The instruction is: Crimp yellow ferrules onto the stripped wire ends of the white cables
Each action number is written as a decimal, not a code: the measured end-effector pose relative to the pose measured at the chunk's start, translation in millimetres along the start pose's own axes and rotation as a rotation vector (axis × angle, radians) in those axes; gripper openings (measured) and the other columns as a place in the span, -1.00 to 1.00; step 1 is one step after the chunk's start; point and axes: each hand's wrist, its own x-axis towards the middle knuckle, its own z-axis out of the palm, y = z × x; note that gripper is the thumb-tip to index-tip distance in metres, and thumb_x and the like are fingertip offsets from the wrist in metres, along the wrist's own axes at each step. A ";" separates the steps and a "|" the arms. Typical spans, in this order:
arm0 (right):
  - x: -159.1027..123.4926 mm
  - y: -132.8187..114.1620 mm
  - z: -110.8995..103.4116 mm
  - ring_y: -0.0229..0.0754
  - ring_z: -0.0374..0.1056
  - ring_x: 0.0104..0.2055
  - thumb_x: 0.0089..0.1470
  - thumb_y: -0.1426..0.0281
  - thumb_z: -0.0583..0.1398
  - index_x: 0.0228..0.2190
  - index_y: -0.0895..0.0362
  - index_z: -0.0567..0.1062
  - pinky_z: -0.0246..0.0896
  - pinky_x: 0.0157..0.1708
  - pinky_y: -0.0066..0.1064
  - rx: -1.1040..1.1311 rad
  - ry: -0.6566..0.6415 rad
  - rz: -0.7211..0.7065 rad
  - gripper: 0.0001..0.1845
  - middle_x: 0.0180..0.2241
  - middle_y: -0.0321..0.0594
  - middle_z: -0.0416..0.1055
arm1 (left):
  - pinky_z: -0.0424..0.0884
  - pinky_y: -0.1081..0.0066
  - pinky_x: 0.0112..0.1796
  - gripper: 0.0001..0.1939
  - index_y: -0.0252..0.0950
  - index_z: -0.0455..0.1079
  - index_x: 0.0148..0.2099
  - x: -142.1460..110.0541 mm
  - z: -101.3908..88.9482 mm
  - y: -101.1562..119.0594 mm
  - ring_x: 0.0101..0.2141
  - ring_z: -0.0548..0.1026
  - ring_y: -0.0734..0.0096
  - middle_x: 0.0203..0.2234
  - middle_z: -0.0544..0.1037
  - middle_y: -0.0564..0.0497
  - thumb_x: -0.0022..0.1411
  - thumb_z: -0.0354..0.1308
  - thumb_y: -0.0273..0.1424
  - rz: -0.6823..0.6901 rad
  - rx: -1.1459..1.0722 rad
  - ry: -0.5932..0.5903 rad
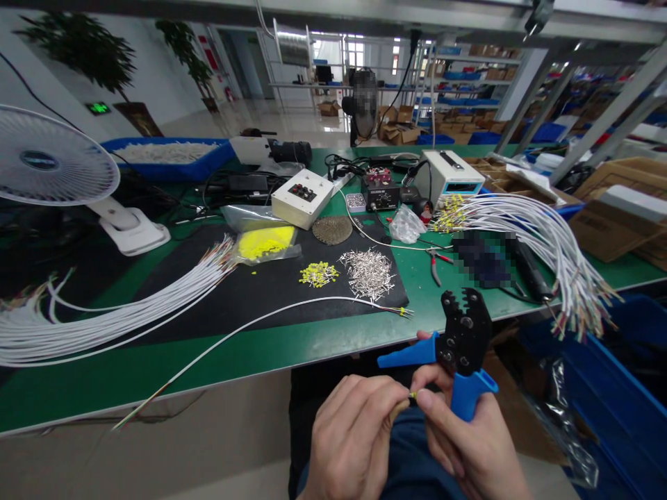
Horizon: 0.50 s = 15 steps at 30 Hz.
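Crimping pliers (465, 333) with black jaws and blue handles rest in my right hand (472, 441), jaws pointing up and handles spread. The thumb and forefinger of that hand also pinch a tiny yellow-sleeved ferrule (413, 395). My left hand (354, 434) is closed, its fingertips meeting the ferrule's thin grey end; anything deeper in its grip is hidden. Beyond the hands, a white multi-core cable (250, 321) lies across the bench, with yellow pieces at its right end. Small heaps of yellow-sleeved ferrules (319, 274) and silver pins (367, 275) sit on the black mat (281, 298).
White cable bundles lie at left (130, 309) and right (542, 229). A bag of yellow sleeves (265, 243), a grey control box (302, 198), red-handled cutters (436, 267) and a white fan (52, 160) stand around the mat. A blue bin (625, 403) is at lower right.
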 end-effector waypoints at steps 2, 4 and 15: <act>-0.5 0.4 -0.1 -0.60 -0.01 -0.77 0.17 0.19 0.39 -0.19 0.12 0.53 -0.13 -0.80 -0.63 0.011 -0.006 -0.014 -0.70 -0.23 -0.23 0.49 | 0.44 0.29 -0.21 -0.63 -0.09 0.57 0.03 -0.2 1.4 -0.1 -0.28 0.58 0.21 -0.22 0.67 -0.05 0.32 0.23 -0.64 -0.021 -0.019 -0.001; -1.5 0.3 0.6 -0.58 -0.05 -0.77 0.22 0.21 0.36 -0.17 0.12 0.53 -0.10 -0.79 -0.63 0.036 -0.036 -0.023 -0.73 -0.37 -0.30 0.46 | 0.44 0.30 -0.22 -0.68 -0.10 0.59 -0.02 -0.4 2.6 0.8 -0.29 0.58 0.22 -0.25 0.67 -0.04 0.33 0.24 -0.61 -0.063 -0.062 0.011; -7.4 0.8 -7.0 -0.05 0.54 -0.20 0.05 0.26 0.39 0.11 0.18 0.57 0.50 -0.21 -0.23 0.537 -0.407 0.253 -0.41 -0.23 -0.05 0.59 | 0.44 0.51 -0.23 -0.83 -0.19 0.55 -0.07 24.9 -6.8 -14.8 -0.30 0.51 0.42 -0.25 0.61 0.02 0.39 0.29 -0.22 -0.556 -0.429 0.313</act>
